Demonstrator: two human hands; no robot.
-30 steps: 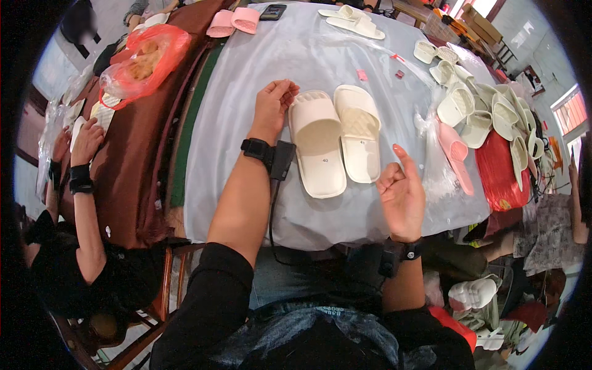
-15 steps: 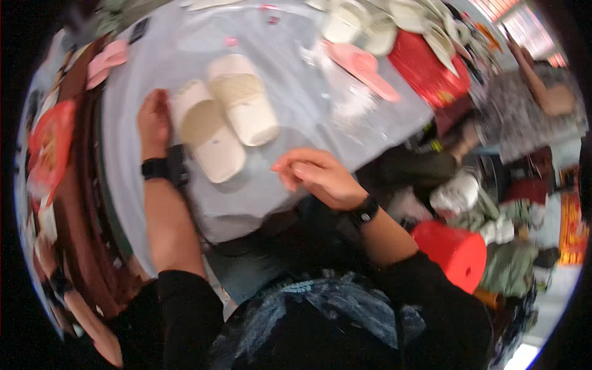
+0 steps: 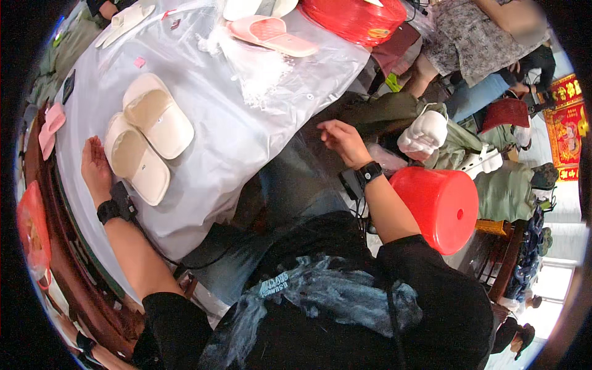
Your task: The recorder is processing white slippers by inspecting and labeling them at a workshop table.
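Observation:
A pair of cream slide slippers lies side by side on the plastic-covered table, a far one (image 3: 174,132) and a near one (image 3: 150,177). My left hand (image 3: 96,169) rests just left of the near slipper, fingers stretched out and holding nothing. Beyond the table's right edge hangs my right hand (image 3: 346,145), its fingers loosely bent with nothing visible in them. Both wrists carry dark straps with small devices. A pink slide slipper (image 3: 271,36) sits farther back on the table, touched by neither hand.
A red stool (image 3: 435,208) stands by my right forearm. At the back is a red plastic-wrapped bundle (image 3: 364,23). Another pink slipper (image 3: 52,131) and a dark phone-like object (image 3: 69,86) lie along the left edge. A person in patterned clothing (image 3: 465,37) is at the far right.
My view has turned, shifting the table leftward. My right hand has moved away from the slippers, past the table's edge. The left hand stays beside the pair.

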